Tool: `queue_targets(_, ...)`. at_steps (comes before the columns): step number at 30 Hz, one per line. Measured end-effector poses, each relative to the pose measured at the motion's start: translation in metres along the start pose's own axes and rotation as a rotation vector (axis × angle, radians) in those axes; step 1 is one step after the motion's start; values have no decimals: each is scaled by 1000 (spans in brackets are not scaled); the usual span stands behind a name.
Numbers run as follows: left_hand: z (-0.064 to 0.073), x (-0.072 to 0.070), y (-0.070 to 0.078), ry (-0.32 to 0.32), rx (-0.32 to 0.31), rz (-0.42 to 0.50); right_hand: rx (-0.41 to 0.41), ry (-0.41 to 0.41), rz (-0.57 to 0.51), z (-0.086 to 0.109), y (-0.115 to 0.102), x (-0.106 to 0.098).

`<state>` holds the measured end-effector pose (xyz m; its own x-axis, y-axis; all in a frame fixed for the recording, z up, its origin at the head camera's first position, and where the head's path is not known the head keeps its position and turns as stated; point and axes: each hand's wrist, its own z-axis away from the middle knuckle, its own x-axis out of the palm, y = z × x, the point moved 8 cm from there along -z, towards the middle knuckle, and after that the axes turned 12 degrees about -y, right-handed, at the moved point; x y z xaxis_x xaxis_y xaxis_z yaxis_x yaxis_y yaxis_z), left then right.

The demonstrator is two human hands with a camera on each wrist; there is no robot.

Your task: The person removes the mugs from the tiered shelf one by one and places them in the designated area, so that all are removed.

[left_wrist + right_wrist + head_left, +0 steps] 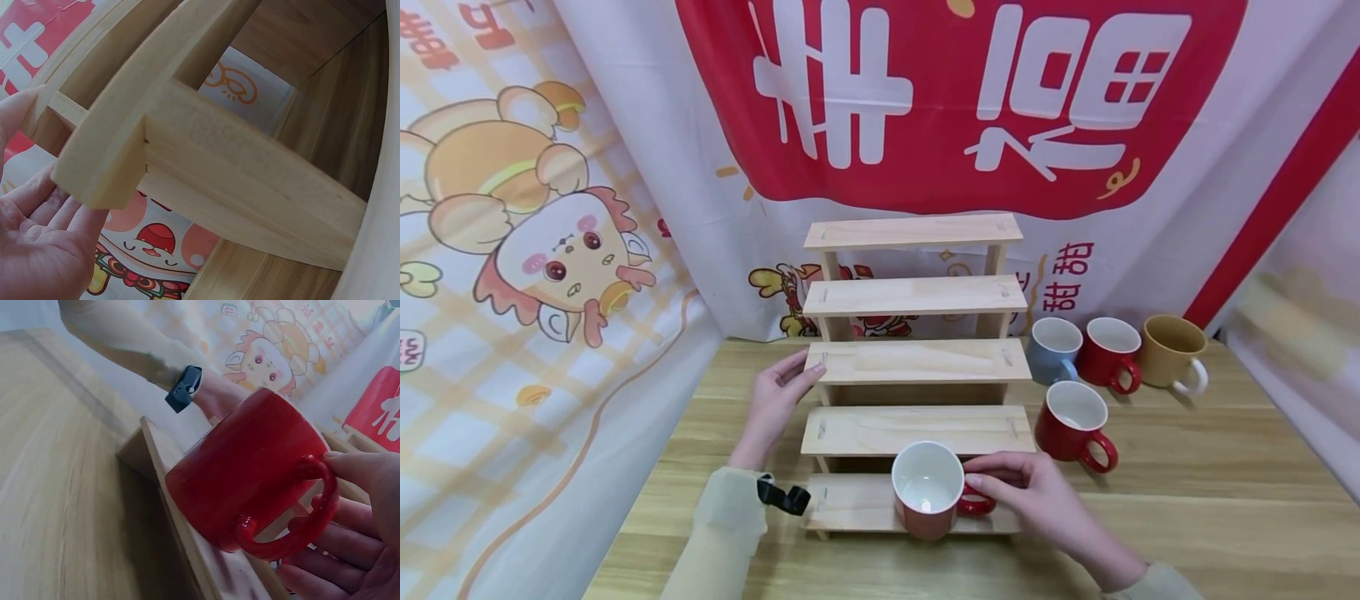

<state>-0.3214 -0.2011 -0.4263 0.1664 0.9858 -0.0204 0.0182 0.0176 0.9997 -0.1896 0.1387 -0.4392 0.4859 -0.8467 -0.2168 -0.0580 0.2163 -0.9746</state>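
A wooden stepped shelf (917,429) with several tiers stands in the middle of the table. My left hand (777,398) grips the left end of its middle tier, thumb on top and fingers beneath, as the left wrist view (47,250) also shows. At the lowest tier, my right hand (1026,492) pinches the handle of a red mug (927,492) with a white inside. The mug is upright with its handle to the right. In the right wrist view the red mug (250,469) is close to the lowest board; whether it touches is unclear.
Right of the shelf stand a second red mug (1060,429), a light blue mug (1047,358), another red mug (1097,358) and a tan mug (1161,358) with a white handle. Printed cloth (647,192) hangs behind and at the sides of the wooden table (1225,533).
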Motion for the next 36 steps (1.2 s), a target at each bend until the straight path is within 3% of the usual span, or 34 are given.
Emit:
queue_targets(16, 0, 0, -1, 1, -3, 14, 1, -58, -11, 4, 1, 6)
queue_targets(27, 0, -1, -1, 4, 4, 13, -94, -74, -30, 8, -1, 7)
queue_targets(36, 0, -1, -2, 2, 6, 18, -25, -30, -45, 12, 11, 3)
